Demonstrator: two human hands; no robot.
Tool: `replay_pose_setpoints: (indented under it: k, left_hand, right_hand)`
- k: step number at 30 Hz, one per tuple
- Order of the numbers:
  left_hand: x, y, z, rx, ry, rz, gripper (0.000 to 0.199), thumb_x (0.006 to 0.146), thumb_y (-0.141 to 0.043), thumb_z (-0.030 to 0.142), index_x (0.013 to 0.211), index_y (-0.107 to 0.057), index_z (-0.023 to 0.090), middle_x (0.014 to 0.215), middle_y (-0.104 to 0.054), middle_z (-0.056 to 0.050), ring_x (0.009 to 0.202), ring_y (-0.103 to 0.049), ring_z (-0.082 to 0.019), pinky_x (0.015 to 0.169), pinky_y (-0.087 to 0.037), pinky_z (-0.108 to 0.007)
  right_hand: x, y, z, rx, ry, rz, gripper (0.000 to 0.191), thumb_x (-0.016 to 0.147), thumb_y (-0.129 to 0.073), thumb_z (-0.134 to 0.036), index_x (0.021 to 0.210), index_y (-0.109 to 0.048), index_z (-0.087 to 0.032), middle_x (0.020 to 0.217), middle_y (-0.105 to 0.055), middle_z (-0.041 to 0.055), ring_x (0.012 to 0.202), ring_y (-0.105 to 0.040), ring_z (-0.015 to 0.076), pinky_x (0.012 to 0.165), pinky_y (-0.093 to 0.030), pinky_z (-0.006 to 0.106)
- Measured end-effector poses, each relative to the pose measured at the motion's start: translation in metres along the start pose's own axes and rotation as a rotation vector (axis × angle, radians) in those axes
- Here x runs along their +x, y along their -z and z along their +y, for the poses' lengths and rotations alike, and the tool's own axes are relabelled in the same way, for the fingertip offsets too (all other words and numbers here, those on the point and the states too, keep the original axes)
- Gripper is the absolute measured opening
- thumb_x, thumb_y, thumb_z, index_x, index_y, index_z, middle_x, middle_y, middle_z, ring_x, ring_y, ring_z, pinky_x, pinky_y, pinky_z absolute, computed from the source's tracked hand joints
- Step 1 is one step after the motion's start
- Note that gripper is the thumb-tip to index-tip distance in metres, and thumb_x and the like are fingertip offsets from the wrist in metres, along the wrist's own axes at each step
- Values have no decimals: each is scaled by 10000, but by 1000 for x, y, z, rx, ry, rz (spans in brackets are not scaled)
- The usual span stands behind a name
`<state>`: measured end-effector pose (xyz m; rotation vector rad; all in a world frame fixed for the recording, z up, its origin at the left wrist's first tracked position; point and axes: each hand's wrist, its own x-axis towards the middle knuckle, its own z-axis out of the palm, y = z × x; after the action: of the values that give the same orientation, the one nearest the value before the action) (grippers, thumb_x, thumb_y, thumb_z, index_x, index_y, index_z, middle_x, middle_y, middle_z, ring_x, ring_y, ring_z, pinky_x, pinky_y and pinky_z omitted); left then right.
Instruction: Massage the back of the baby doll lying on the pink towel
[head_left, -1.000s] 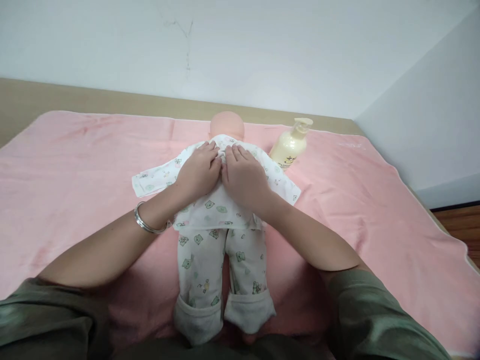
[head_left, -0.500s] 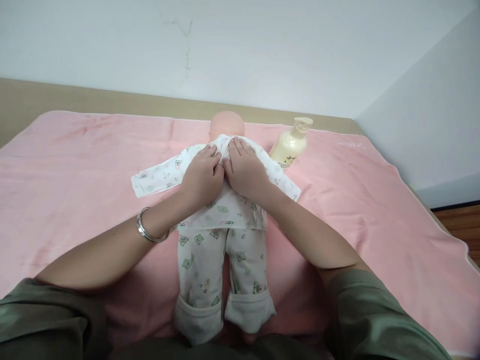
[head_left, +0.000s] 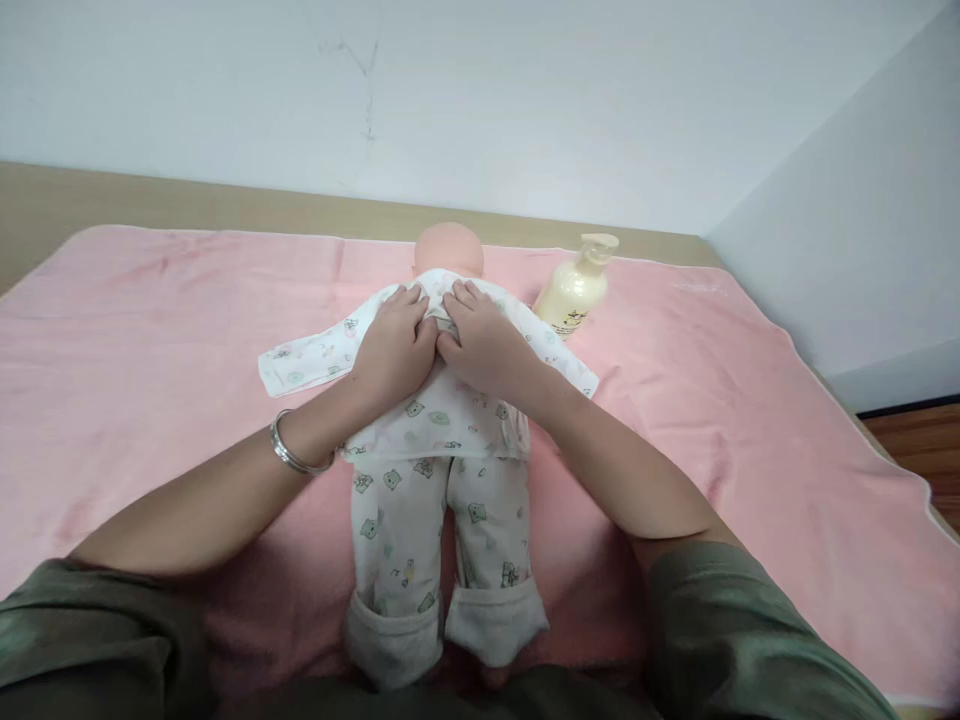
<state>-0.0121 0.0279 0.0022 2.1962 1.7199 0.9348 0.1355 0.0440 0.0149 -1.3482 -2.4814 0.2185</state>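
A baby doll (head_left: 448,248) lies face down, the back of its bald head toward the wall. It wears a white printed shirt (head_left: 450,425) and matching trousers (head_left: 401,530) with turned-up cuffs. My left hand (head_left: 394,340) rests flat on the left side of its upper back, fingers stretched toward the shoulder. Beside it, my right hand (head_left: 484,340) lies flat on the right side, fingers spread a little. The two thumbs meet or nearly touch over the spine. Neither hand grips anything. The doll's face is hidden.
A cream pump bottle (head_left: 574,295) leans tilted by the doll's right sleeve, partly behind it. Under everything spreads a pink blanket (head_left: 150,400) on a wooden-coloured surface (head_left: 247,205). A white wall (head_left: 525,110) stands behind, and another wall rises at the right.
My fingers have spread outward from the middle of the upper back, and the shirt cloth bunched between them is now smoother. The whole view has shifted slightly.
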Motion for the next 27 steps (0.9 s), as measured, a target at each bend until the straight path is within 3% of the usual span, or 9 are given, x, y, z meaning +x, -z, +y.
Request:
replay_pose_setpoints:
  k: [3,7,11,17,22,27]
  left_hand:
    - [-6,-1,3,14,-5,9,315,915,-343,196,837,-648,169,1086,-694,-128,1176,-621,-280,1216,-443,-479]
    - [-7,-6,1,-20,39,7,388,903,-363,221,1076,-701,138,1313,-685,-126,1377,-544,-280,1306,-337,-470]
    - [3,-7,-6,-57,110,-21,491,926,-333,268,1263,-657,120,1482,-594,-120,1455,-481,-272,1298,-344,-464]
    - [6,-8,-9,-32,156,-4,574,951,-306,279,1415,-560,54,1551,-521,-160,1481,-459,-254,1303,-331,-438]
    - [2,-10,-9,-15,128,24,555,969,-292,293,1400,-578,91,1521,-557,-145,1449,-496,-252,1273,-372,-447]
    - [3,-10,-7,11,103,14,518,971,-282,279,1314,-615,81,1441,-609,-170,1390,-533,-281,1230,-406,-445]
  right_hand:
    - [9,-1,8,41,5,-11,536,990,-343,-230,1449,-503,-3,1571,-444,189,1521,-363,296,1308,-285,494]
    - [9,-4,8,7,9,17,534,1010,-326,-233,1458,-492,6,1577,-435,196,1527,-354,295,1315,-266,477]
    - [2,0,-1,-61,-9,15,515,1024,-321,-245,1409,-536,20,1530,-481,222,1499,-391,326,1275,-323,508]
    - [-14,-5,-12,-144,40,76,419,1016,-359,-240,1216,-661,-31,1337,-634,199,1392,-522,307,1228,-417,462]
    - [-9,-8,-10,-144,34,75,444,1035,-320,-225,1292,-623,-27,1377,-614,196,1396,-523,290,1225,-416,460]
    - [4,-6,2,-76,-53,72,518,1043,-323,-270,1438,-522,0,1529,-497,202,1477,-432,314,1263,-346,489]
